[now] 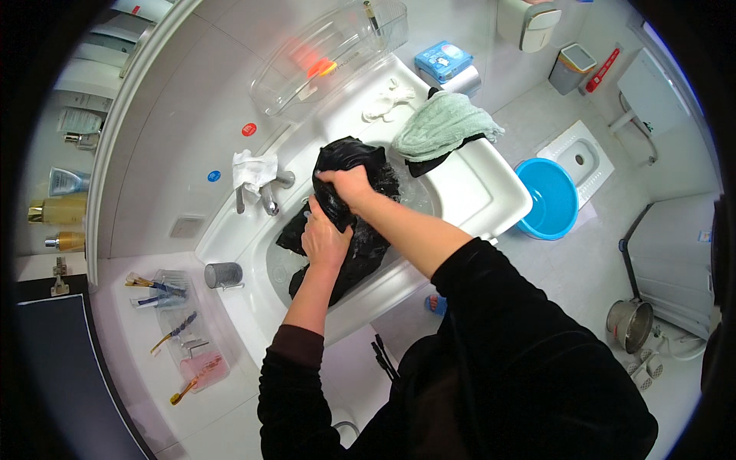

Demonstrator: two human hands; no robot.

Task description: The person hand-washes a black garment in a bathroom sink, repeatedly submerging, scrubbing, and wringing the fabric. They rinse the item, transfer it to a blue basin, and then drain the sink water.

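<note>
A wet black garment point(351, 155) is bunched up in the white washbasin point(230, 230), partly lying in water. Both hands grip it over the bowl. My left hand point(326, 237) holds a fold near the middle, with the thumb on one side and the fingers on the other. Just above, my right hand point(348, 185) has its fingers curled around the upper part of the cloth. The lower folds spread along the bowl and hide most of its bottom. Beside the hands stands a chrome faucet point(269, 201) with a white cloth point(253, 172) draped over it.
A pale green towel point(445, 126) lies over black cloth on the basin's right side, near a crumpled white cloth point(388, 102). A grey cup point(223, 275) sits at the left rim. The blue tub point(546, 198) stands on the floor by a squat toilet point(581, 158). Toothbrush holders point(195, 336) hang left.
</note>
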